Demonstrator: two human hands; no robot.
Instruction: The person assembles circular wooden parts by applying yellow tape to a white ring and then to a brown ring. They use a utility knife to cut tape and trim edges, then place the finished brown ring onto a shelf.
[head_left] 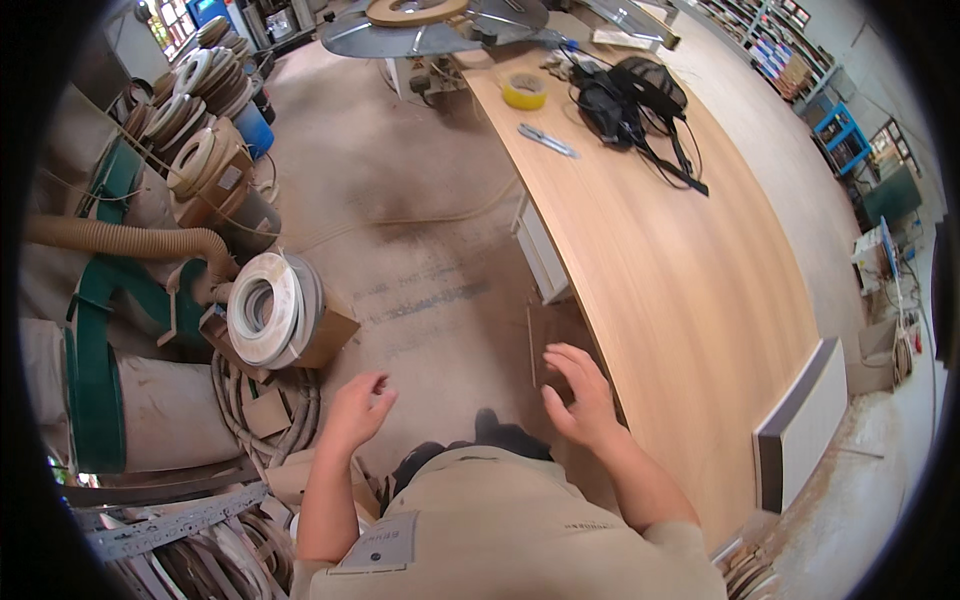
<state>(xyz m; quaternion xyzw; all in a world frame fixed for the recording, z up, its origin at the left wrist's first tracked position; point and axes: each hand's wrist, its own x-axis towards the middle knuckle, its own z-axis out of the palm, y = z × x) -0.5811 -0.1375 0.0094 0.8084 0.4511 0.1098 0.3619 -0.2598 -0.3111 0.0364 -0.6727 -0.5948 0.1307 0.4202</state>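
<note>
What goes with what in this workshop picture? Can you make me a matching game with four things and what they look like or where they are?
Things:
1. Right hand
2. Tape roll
3. Utility knife
4. Ribbed hose

Clues:
A. Yellow and round
B. Thick, tan and ridged, at the left of the picture
C. Empty, by the edge of the wooden tabletop
D. Slim and greyish, lying flat

Right pairs: 1-C, 2-A, 3-D, 4-B
</note>
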